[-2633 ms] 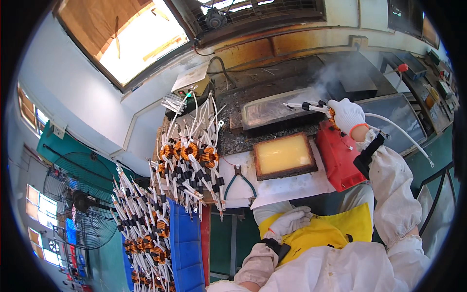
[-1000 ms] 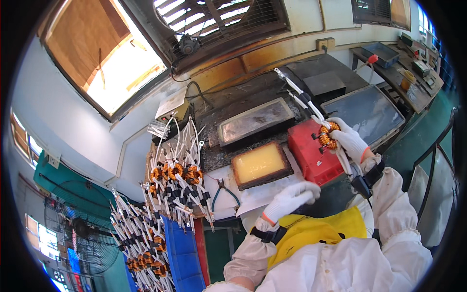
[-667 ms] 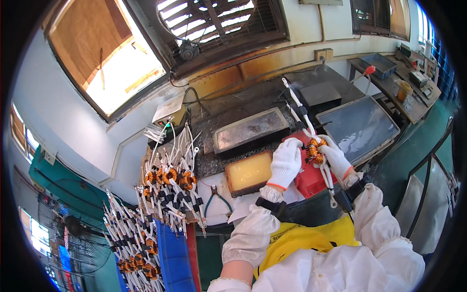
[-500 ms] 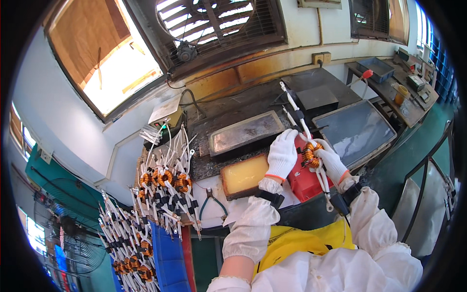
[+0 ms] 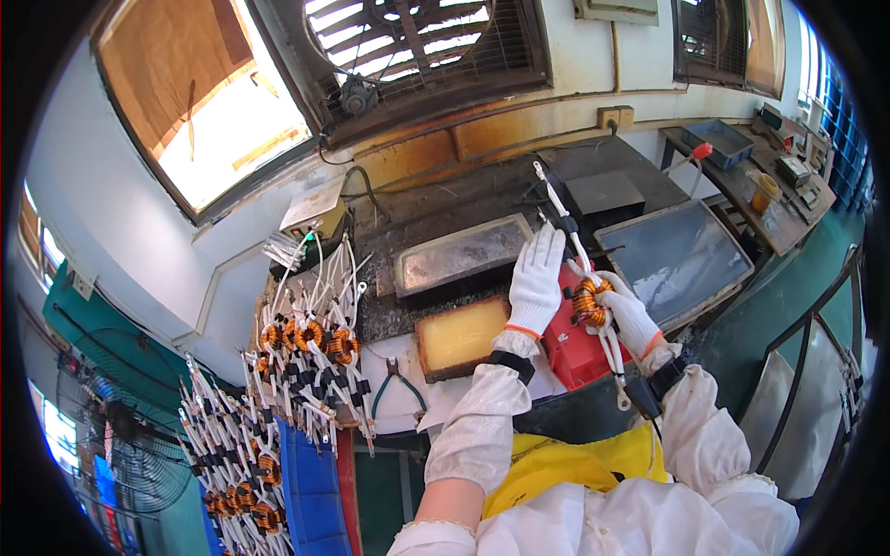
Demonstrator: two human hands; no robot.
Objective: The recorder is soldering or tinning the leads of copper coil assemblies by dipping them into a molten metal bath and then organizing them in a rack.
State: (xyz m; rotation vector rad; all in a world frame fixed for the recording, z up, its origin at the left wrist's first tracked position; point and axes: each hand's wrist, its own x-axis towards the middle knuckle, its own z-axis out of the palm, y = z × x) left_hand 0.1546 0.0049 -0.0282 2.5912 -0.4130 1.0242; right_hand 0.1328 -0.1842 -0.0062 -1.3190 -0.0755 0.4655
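Observation:
My right hand [image 5: 632, 315], in a white knit glove, grips a ring-shaped coil [image 5: 590, 302] wound with copper-coloured wire. White sleeved leads [image 5: 560, 199] run from the coil up and away over the bench, with black bands and metal terminal tips. Other leads [image 5: 614, 357] hang toward me and end in a ring lug. Beneath the coil is a red box-like block [image 5: 567, 350]. My gloved left hand [image 5: 537, 285] lies left of the coil, fingers stretched out along the leads and near one tip. Whether its fingertips touch that lead is hard to see.
A solder-like metal tray [image 5: 464, 255] and a pan of yellow material [image 5: 462, 335] sit left of my hands. Pliers [image 5: 397, 385] lie nearby. Many coils [image 5: 311, 338] are heaped at left beside a blue bin [image 5: 315, 491]. A grey-surfaced tray [image 5: 681, 255] stands right.
My left hand has drawn off the coil's leads slightly, and its fingers have straightened out forward. My right hand still holds the coil in nearly the same place. The view has shifted slightly.

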